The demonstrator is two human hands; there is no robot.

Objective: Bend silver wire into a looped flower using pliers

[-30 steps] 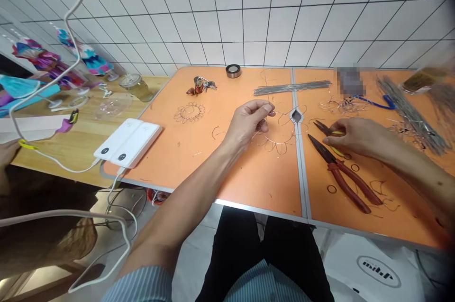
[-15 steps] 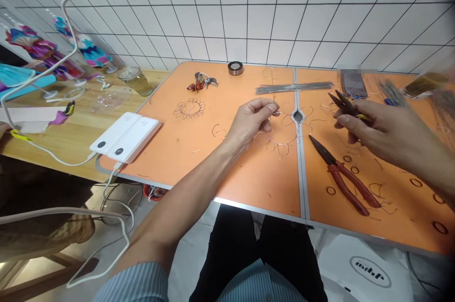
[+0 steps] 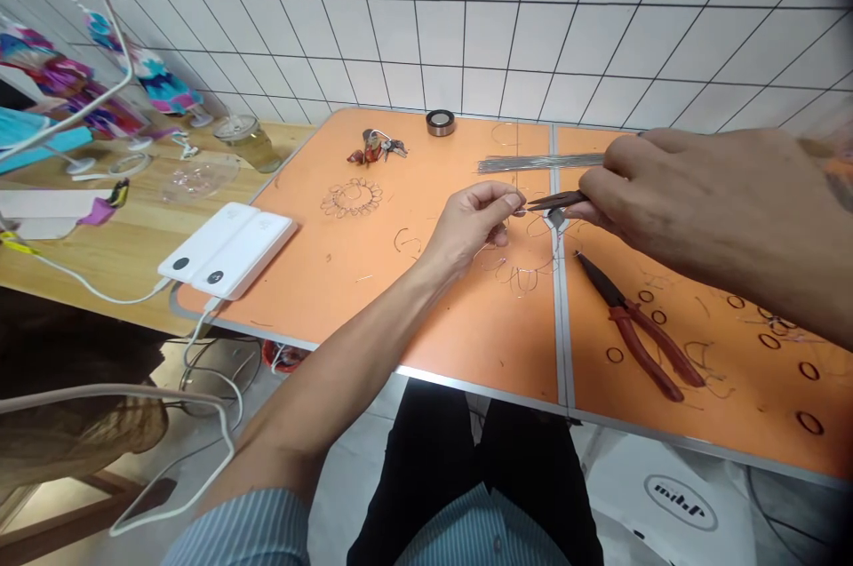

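Thin looped wire [image 3: 526, 269] is pinched between the thumb and fingers of my left hand [image 3: 476, 219], above the orange table. Its petal-like loops hang to the right of and below the fingertips. My right hand [image 3: 640, 179] is wrapped round dark-jawed pliers [image 3: 556, 201], whose handles the palm hides. The jaw tips point left and reach the wire right at my left fingertips. Whether the jaws grip the wire I cannot tell. Red-handled pliers [image 3: 640, 326] lie below my right hand. A finished-looking ring of wire loops [image 3: 352, 198] lies to the left.
Behind my hands lies a bundle of straight wires [image 3: 533, 163]. A tape roll [image 3: 441, 123] and keys [image 3: 378, 148] are at the back. A white power bank [image 3: 230, 251] sits at the left edge. Small dark rings [image 3: 809, 370] and wire scraps are scattered at right.
My right hand has moved left and turned over, bringing the pliers from a raised, partly opened position to the wire at my left fingertips. My left hand has stayed nearly still.
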